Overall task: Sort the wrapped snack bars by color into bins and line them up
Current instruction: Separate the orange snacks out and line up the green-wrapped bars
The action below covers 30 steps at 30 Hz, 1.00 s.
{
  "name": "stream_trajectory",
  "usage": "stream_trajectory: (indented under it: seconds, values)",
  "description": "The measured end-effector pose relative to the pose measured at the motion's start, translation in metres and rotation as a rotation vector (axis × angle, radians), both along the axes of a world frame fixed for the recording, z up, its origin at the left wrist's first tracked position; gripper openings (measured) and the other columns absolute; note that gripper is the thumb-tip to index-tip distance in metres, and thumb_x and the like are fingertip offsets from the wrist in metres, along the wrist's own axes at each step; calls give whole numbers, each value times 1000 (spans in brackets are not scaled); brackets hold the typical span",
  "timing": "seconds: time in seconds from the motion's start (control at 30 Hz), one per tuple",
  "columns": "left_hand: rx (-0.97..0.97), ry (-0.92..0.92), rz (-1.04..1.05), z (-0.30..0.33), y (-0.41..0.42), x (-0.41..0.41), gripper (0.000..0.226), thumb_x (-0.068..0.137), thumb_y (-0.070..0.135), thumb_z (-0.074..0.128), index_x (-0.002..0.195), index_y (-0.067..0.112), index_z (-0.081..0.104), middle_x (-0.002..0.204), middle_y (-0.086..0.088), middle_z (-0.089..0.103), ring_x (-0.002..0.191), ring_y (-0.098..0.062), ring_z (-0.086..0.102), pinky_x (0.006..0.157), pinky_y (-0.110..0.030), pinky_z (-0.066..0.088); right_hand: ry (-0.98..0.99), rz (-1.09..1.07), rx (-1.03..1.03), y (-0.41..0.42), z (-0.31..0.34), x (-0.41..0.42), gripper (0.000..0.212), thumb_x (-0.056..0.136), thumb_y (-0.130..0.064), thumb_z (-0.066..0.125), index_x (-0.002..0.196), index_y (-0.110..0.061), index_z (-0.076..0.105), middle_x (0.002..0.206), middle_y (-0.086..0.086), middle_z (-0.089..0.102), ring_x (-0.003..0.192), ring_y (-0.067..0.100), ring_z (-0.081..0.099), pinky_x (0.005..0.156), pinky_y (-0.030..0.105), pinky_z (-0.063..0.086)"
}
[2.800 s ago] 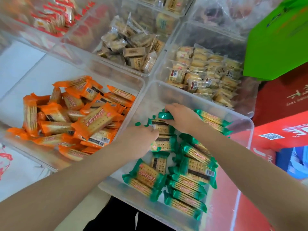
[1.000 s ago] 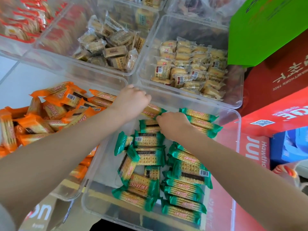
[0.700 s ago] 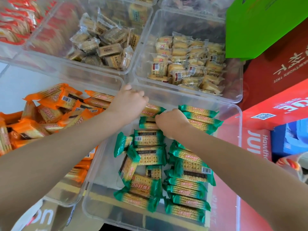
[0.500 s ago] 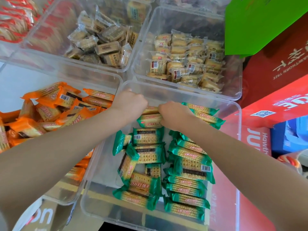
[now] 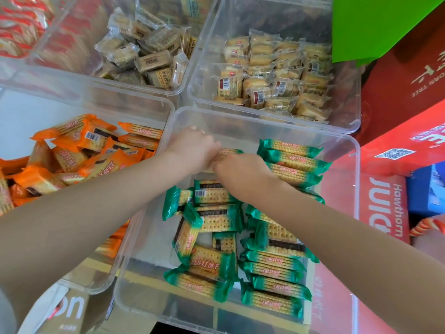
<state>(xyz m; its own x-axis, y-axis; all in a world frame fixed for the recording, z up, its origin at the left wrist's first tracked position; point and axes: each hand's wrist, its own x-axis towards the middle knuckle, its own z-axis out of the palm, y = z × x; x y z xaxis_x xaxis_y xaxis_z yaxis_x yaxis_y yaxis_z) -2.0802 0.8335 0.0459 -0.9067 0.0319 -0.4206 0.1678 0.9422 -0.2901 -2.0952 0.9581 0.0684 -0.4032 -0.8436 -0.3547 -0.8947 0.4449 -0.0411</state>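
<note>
A clear bin [image 5: 269,127] in front of me holds several green-wrapped cracker bars [image 5: 277,266], lined up on its right side and loose in the middle. My left hand [image 5: 192,150] and my right hand [image 5: 238,169] meet at the bin's far end, both closed on one green bar [image 5: 228,152] that they mostly hide. Three green bars [image 5: 292,161] lie stacked in a row just right of my hands. The clear bin [image 5: 120,97] to the left is filled with orange-wrapped bars [image 5: 79,153] in a loose heap.
Behind stand two clear bins, one with tan-wrapped snacks [image 5: 149,56] and one with pale yellow ones [image 5: 272,78]. Red-wrapped packs [image 5: 16,22] sit at the far left. Red cartons [image 5: 404,150] and a green box [image 5: 375,25] crowd the right side.
Both hands have moved from the middle of the green bin to its far end and closed together on one green bar. The camera has tilted slightly.
</note>
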Motion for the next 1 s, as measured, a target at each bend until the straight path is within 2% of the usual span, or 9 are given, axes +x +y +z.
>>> stream_trajectory:
  seconds: [0.07, 0.17, 0.27, 0.4, 0.5, 0.6, 0.73, 0.9, 1.0]
  values:
    - [-79, 35, -97, 4, -1, 4, 21, 85, 5, 52, 106, 8, 53, 105, -7, 62, 100, -28, 58, 85, -36, 41, -72, 49, 100, -2, -7, 10, 23, 91, 3, 43, 105, -7, 59, 105, 8, 62, 80, 25, 57, 60, 33, 41]
    - [-112, 41, -119, 6, -4, 5, 20, 84, 2, 53, 103, 8, 53, 102, -7, 62, 96, -27, 59, 83, -36, 43, -141, -7, 207, -8, -28, 20, 31, 93, -1, 43, 123, -3, 50, 125, 13, 52, 111, 29, 49, 76, 36, 44]
    - [-107, 47, -125, 7, -6, 6, 18, 85, 1, 52, 102, 8, 52, 101, -7, 62, 95, -27, 59, 82, -35, 42, -67, -31, 248, -13, -40, 22, 41, 93, -8, 46, 134, -2, 41, 134, 16, 39, 121, 30, 36, 94, 37, 40]
    - [43, 83, -72, 14, -7, 9, 17, 89, 5, 48, 106, 9, 51, 89, -5, 51, 90, -26, 57, 69, -34, 41, -82, -124, 217, -7, -34, 16, 43, 91, -6, 50, 133, -4, 40, 132, 15, 41, 121, 30, 40, 87, 37, 42]
    - [395, 146, 49, 28, -11, 18, 27, 96, 28, 43, 119, 17, 54, 105, -1, 59, 90, -20, 59, 67, -32, 47, -118, -162, 109, 3, -14, 9, 30, 90, -4, 50, 120, -9, 47, 116, 9, 56, 104, 28, 56, 66, 34, 40]
    - [674, 167, 205, 47, -15, 34, 31, 96, 34, 39, 115, 18, 58, 103, 1, 64, 85, -15, 58, 73, -33, 48, -92, -213, -86, 15, 7, 1, 24, 91, -15, 54, 113, -11, 46, 108, 6, 59, 96, 27, 59, 61, 32, 38]
    - [880, 63, 430, 61, -17, 48, 38, 93, 46, 36, 115, 25, 58, 101, 6, 65, 86, -9, 60, 78, -30, 49, 134, -117, -574, 33, 13, 3, 33, 60, -12, 77, 84, -6, 55, 80, 10, 61, 71, 31, 59, 48, 27, 39]
    - [1152, -80, 625, 69, -13, 60, 23, 87, 37, 57, 108, 29, 59, 96, 8, 68, 83, -12, 66, 77, -30, 53, 231, -81, -794, 43, -8, 8, 38, 65, -14, 68, 87, -14, 37, 90, 13, 59, 79, 22, 42, 63, 25, 36]
    - [1140, 125, 654, 74, -17, 75, 14, 87, 29, 60, 99, 36, 56, 94, 18, 62, 81, -3, 61, 67, -19, 48, -13, -273, -877, 42, -7, 16, 45, 73, -15, 76, 99, -13, 39, 105, 14, 50, 91, 26, 50, 72, 26, 45]
